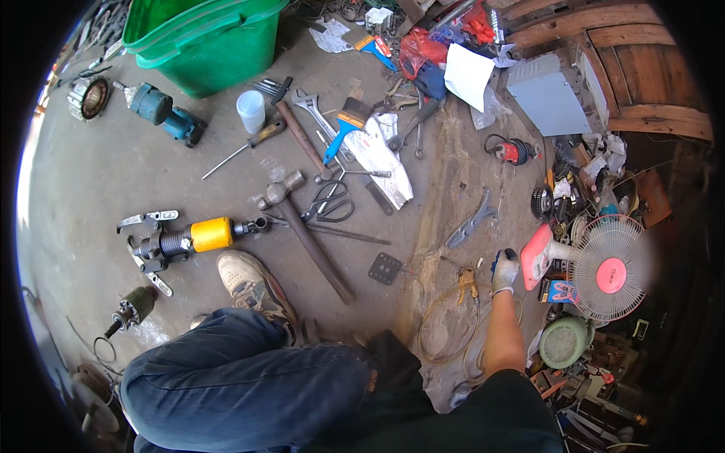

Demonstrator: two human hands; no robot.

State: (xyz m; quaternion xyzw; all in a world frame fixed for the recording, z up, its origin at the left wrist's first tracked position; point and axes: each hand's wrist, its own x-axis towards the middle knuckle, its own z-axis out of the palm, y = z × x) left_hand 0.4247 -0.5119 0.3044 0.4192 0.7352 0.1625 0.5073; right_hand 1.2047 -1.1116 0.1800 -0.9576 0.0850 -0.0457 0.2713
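Note:
My right hand (504, 269), in a grey and dark glove, reaches to the floor at the right with its fingers curled; whatever may be inside them is hidden. Just left of it lie a brass-coloured air-gun-like tool (467, 283) and a coiled pale hose (427, 328). A pink fan base (535, 257) stands right beside the glove. Above, a grey metal tool (468, 219) lies on the concrete. My left hand cannot be made out; my bent leg (242, 377) fills the lower left.
A yellow puller (211, 234), hammer (310, 241), scissors (325, 208), wrenches and brushes are scattered centre and left. A drill (170, 113) and green tub (204, 53) stand upper left. A grey metal box (547, 94), pink fan (608, 268) and clutter line the right.

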